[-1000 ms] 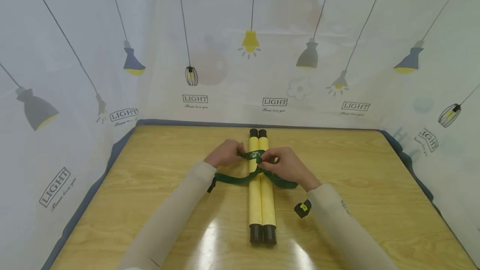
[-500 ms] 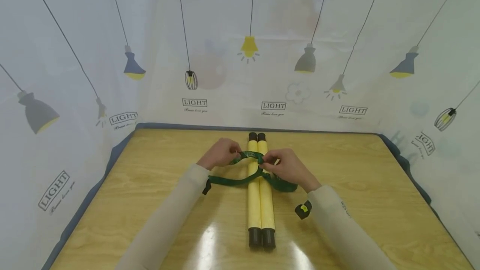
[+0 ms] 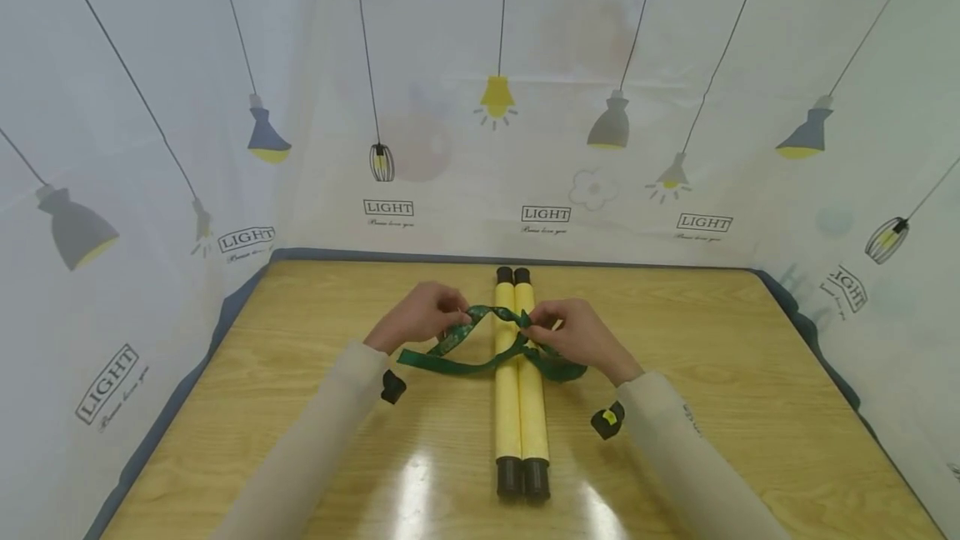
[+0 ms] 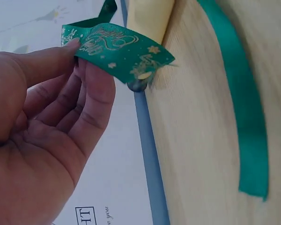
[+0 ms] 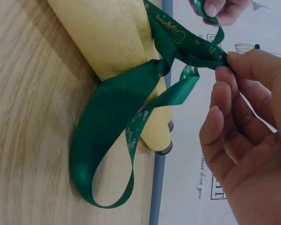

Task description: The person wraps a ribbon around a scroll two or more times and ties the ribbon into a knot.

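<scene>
Two pale yellow rolls [image 3: 508, 419] with dark end caps lie side by side on the table, pointing away from me. A green ribbon [image 3: 453, 367] with gold print on one face is looped around them, crossing on top. My left hand [image 3: 427, 312] pinches one length of it left of the rolls, and the printed free end [image 4: 117, 49] sticks out past the fingertips. Just right of the rolls, my right hand [image 3: 573, 330] pinches the ribbon between thumb and forefinger. A slack ribbon loop [image 5: 96, 126] hangs beside the right hand. Another plain tail [image 4: 246, 122] extends leftward over the table.
The wooden table [image 3: 300, 440] has a blue-grey border [image 3: 390, 256] at its back. White sheets [image 3: 450, 15] printed with lamps stand around it. A small black object with a yellow mark [image 3: 607, 420] shows by the right cuff, another black one [image 3: 392, 387] by the left.
My left hand has moved left from the rolls, drawing its ribbon length out with it. The right hand keeps its pinch in nearly the same place.
</scene>
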A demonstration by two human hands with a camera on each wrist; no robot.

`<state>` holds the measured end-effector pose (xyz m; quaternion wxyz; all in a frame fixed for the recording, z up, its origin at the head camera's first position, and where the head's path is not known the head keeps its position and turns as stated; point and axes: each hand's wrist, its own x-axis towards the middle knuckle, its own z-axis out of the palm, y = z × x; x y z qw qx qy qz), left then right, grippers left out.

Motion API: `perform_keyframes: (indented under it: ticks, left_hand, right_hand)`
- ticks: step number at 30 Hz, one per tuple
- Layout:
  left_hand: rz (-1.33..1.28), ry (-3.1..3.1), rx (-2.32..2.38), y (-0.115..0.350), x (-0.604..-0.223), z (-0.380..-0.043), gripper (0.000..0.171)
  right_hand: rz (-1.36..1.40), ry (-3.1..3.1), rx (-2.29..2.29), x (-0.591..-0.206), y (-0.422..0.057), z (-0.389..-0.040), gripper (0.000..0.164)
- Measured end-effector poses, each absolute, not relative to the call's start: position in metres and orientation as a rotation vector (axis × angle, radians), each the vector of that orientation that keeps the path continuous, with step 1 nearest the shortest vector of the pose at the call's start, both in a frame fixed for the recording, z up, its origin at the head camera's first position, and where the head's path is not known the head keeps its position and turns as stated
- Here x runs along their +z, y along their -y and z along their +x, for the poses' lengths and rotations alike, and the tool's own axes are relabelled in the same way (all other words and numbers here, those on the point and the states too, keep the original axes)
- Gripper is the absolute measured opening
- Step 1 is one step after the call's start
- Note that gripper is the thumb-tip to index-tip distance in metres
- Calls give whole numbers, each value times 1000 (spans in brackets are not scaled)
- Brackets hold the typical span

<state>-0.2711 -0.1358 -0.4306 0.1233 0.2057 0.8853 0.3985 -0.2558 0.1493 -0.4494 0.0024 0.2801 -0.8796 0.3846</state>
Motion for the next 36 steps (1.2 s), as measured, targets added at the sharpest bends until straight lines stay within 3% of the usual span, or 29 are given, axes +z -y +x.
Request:
perform_keyframes:
  ticks: [14,30,36]
  left_hand:
    - [494,-2182,1540,130,-440,-223,19]
    - [255,-1783,1996,65,-458,-188,21]
    - [190,-1770,1956,46,-464,-180,28]
  right_hand:
    - [824,2801,1194,-447,-148,-255,9]
    - [830,2807,1211,-442,-145,-255,8]
    - [848,2794,1223,-438,-144,-254,8]
